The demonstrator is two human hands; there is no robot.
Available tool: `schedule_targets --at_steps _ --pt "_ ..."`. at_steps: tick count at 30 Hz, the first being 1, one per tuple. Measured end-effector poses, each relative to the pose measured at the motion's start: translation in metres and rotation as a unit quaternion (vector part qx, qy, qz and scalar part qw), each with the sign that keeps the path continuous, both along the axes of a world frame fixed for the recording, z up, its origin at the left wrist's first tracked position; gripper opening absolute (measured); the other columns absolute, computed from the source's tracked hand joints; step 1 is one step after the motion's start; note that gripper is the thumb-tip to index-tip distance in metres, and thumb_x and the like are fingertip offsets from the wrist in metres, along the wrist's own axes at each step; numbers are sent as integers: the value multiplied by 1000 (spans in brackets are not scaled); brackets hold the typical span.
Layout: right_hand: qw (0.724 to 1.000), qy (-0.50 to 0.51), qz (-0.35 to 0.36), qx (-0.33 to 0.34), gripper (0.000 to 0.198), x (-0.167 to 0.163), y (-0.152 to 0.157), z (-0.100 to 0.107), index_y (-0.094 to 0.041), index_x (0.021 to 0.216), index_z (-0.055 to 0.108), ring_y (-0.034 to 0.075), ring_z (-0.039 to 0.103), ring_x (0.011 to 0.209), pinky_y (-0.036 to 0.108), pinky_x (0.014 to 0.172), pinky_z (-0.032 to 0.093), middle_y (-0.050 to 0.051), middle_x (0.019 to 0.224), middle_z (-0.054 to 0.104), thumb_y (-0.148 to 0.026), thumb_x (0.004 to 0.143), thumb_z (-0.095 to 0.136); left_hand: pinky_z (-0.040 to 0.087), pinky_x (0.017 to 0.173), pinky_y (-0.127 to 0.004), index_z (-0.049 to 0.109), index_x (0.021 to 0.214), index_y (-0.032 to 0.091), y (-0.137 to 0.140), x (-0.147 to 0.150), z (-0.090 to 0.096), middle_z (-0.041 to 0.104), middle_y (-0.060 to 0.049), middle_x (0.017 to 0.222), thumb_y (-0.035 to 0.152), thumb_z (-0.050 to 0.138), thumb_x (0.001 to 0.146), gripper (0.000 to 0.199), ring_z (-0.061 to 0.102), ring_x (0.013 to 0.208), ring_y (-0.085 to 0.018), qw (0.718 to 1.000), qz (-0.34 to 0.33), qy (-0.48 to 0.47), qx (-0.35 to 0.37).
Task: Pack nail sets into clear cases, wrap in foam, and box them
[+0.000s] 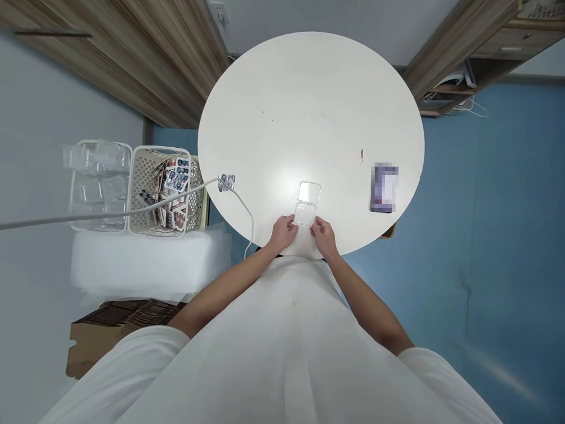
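Note:
A small clear plastic hinged case [306,214] lies opened out at the near edge of the round white table, its lid folded away from me. My left hand [283,232] pinches the case's lower left side between thumb and fingers. On the opposite side my right hand [324,235] grips the lower right corner in the same way. Nothing distinct shows inside the case. To the left on the tabletop lies a card of blue and silver press-on nails [226,182], apart from both hands.
A white cable [176,202] crosses from the left over the table's edge. Left of the table stand a basket of nail cards [140,168] and a basket of clear plastic cases [101,197]. A blurred purple box [383,188] sits at the right of the white table [309,88].

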State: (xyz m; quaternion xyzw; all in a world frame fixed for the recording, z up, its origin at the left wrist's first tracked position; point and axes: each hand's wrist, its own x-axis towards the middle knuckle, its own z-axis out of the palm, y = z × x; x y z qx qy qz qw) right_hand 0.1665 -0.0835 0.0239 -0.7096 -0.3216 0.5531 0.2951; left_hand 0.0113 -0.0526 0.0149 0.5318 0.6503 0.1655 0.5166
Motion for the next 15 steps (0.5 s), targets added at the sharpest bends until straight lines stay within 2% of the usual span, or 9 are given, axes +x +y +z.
schedule_targets --at_steps 6,15 --pt "999 -49 6 2 48 0 21 7 -23 124 49 19 52 102 35 91 43 9 120 46 -45 81 44 46 82 -31 56 113 18 9 12 -1 53 -7 100 18 52 77 36 57 84 -15 1000 23 -20 7" --pt "998 -61 19 19 49 2 40 2 -23 125 47 17 50 106 31 92 42 8 116 43 -44 81 45 45 83 -29 50 121 16 24 21 0 49 -8 106 15 50 78 44 56 82 -12 999 39 -14 13"
